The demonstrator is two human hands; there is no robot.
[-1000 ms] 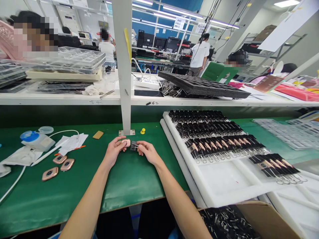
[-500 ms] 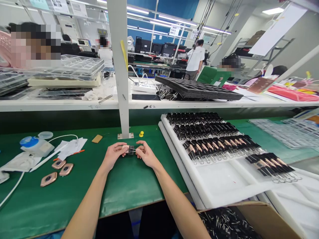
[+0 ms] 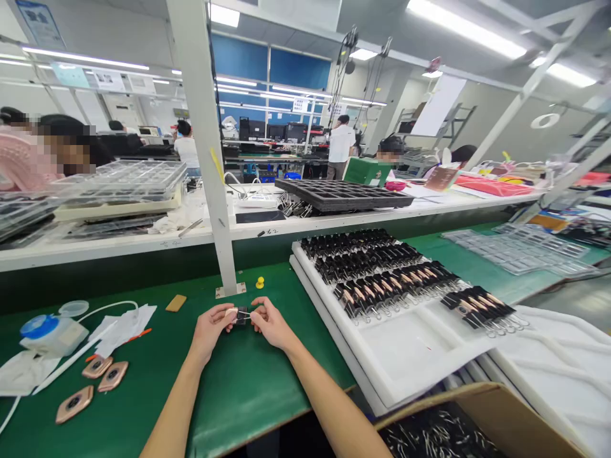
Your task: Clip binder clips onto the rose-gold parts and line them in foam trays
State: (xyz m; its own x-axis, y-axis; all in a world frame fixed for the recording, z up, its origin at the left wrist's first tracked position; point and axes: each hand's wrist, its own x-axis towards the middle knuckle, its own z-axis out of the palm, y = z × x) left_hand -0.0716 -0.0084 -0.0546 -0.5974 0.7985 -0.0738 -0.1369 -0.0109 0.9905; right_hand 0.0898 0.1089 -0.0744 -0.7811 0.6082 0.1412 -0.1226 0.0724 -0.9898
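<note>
My left hand [image 3: 209,331] pinches a small rose-gold watch case [image 3: 231,314] between thumb and fingers. A black binder clip [image 3: 242,316] sits over the right-hand side of that case. The thumb and fingers of my right hand [image 3: 274,326] close on the clip's wire handles. Both hands are held above the green mat [image 3: 248,388]. Three more rose-gold pieces lie to the left: a near watch case [image 3: 75,404], with two others overlapping behind it. How far the clip's jaws reach over the case is hard to make out.
At right, a white foam tray [image 3: 405,375] carries rows of black binder clips [image 3: 363,267], several gripping rose-gold cases. Below it stands a cardboard box [image 3: 506,407] of loose clips. A blue-lidded bottle [image 3: 55,334] stands at left. A white post [image 3: 203,146] rises behind my hands.
The camera view has tilted, so the bench and hands appear lower and a little further left. Both hands keep their hold on the watch case and clip.
</note>
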